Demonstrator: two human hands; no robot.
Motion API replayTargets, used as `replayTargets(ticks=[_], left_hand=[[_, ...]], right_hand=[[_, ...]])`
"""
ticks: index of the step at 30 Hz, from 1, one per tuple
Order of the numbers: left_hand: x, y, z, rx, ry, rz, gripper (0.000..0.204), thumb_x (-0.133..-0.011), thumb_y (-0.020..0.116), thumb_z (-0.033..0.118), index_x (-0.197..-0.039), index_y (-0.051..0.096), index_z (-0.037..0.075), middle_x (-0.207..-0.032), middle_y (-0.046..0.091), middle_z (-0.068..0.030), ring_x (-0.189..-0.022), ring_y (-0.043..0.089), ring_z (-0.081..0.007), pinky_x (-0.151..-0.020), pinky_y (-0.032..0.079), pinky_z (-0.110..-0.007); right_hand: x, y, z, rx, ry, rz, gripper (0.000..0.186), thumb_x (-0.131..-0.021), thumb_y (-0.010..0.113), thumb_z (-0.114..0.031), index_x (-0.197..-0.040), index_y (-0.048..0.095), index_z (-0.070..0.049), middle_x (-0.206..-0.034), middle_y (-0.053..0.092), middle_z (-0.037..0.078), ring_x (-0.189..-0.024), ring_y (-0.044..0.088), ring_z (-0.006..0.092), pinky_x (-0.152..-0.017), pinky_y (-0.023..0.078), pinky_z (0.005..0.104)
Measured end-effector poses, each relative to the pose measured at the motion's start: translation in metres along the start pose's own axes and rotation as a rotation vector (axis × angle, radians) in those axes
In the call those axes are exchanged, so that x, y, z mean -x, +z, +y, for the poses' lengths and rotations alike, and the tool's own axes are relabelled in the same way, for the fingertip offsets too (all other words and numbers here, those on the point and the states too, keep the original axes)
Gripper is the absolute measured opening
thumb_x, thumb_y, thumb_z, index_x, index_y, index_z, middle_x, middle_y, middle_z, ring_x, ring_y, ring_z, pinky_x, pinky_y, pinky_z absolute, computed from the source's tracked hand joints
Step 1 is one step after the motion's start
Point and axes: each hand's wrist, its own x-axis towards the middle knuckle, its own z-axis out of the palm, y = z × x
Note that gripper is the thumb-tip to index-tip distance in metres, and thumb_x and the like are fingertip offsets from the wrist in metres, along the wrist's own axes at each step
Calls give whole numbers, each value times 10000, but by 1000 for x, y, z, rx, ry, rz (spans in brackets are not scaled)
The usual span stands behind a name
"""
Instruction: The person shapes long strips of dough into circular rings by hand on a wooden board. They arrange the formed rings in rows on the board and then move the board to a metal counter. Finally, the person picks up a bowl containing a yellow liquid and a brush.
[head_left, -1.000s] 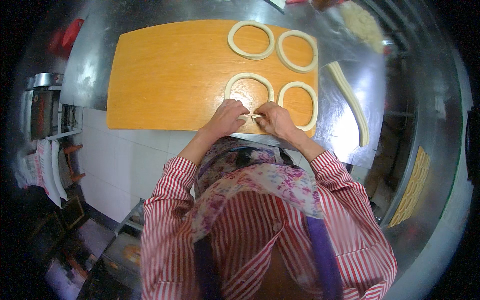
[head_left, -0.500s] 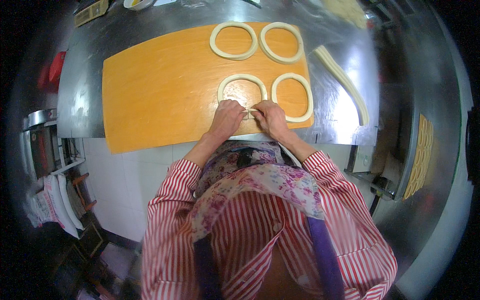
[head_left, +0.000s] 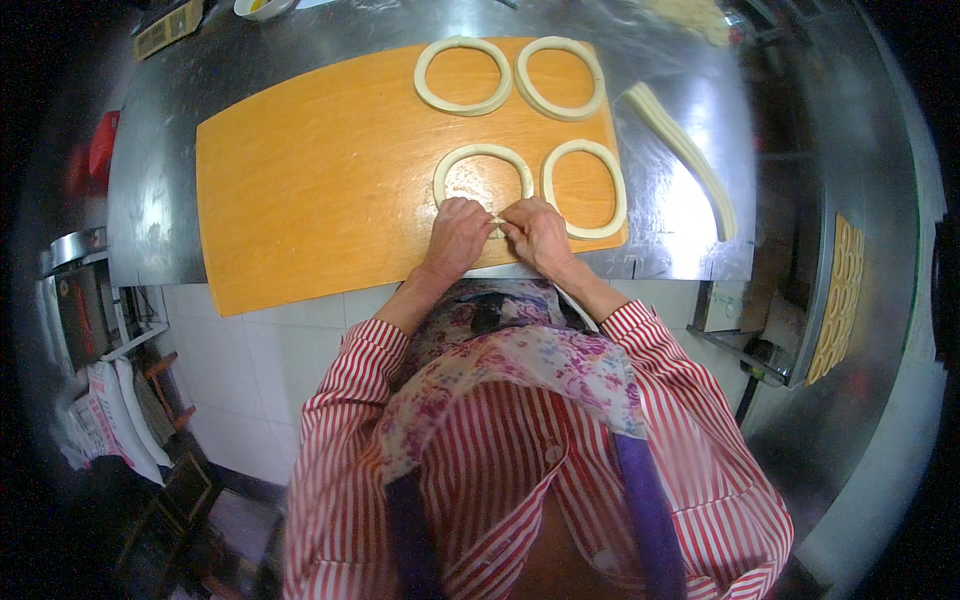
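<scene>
A pale dough ring (head_left: 482, 152) lies on the orange wooden board (head_left: 320, 180) near its front edge. At the ring's near side, my left hand (head_left: 460, 238) and my right hand (head_left: 536, 236) pinch the dough where its ends meet. Fingers of both hands are closed, their tips almost touching, and they hide part of the join. Just right of my right hand is a second dough ring (head_left: 617, 190). Two more rings, a left one (head_left: 420, 80) and a right one (head_left: 598, 78), rest side by side at the board's far edge.
Right of the board, long dough strips (head_left: 685, 155) lie together on the metal table (head_left: 690, 60). Farther back sits a mass of dough (head_left: 690, 15). A tray of ring-shaped pieces (head_left: 838, 300) stands at far right. A white bowl (head_left: 262, 10) is at the back left.
My fingertips have come closer together at the ring's join, and the gap between the dough ends looks smaller. The whole view has shifted slightly.
</scene>
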Motion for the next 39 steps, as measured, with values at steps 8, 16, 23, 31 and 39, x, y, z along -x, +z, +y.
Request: replayTargets(ticks=[8, 16, 23, 31, 39], left_hand=[[2, -3, 0, -72, 24, -96, 120, -846, 695, 127, -915, 679, 29, -937, 631, -107, -953, 575, -311, -908, 422, -446], [6, -20, -3, -84, -24, -141, 345, -800, 684, 101, -1139, 682, 41, -993, 635, -109, -1038, 589, -286, -1103, 335, -485], [8, -16, -1, 4, -79, -119, 293, -795, 666, 45, -1088, 675, 40, -1015, 637, -119, -1052, 592, -296, -1112, 340, -514], [17, -20, 4, -9, 56, -72, 216, -792, 730, 104, -993, 670, 55, -1091, 605, -112, -1081, 571, -321, -1062, 387, -514], [5, -16, -3, -10, 13, -108, 223, -782, 766, 159, -942, 655, 52, -1121, 584, -119, -1131, 545, -309, -1076, 341, -498]], right_hand=[[1, 2, 5, 82, -82, -45, 129, -800, 729, -133, -907, 746, -62, -943, 706, 88, -941, 629, 298, -823, 488, 421], [-6, -7, -16, 105, -53, -55, 174, -789, 760, -207, -901, 752, -75, -905, 684, 68, -916, 625, 279, -827, 457, 418], [-6, 7, -4, 164, -130, -59, 144, -782, 756, -195, -869, 741, -81, -909, 669, 43, -932, 614, 255, -831, 444, 414], [13, -23, 5, 109, -205, -97, 341, -756, 774, -138, -1088, 714, -92, -1206, 635, 67, -1072, 587, 257, -871, 427, 400], [2, -31, -6, 103, -325, -123, 281, -786, 741, -122, -1050, 677, -50, -1215, 615, 75, -1081, 576, 258, -903, 406, 411]])
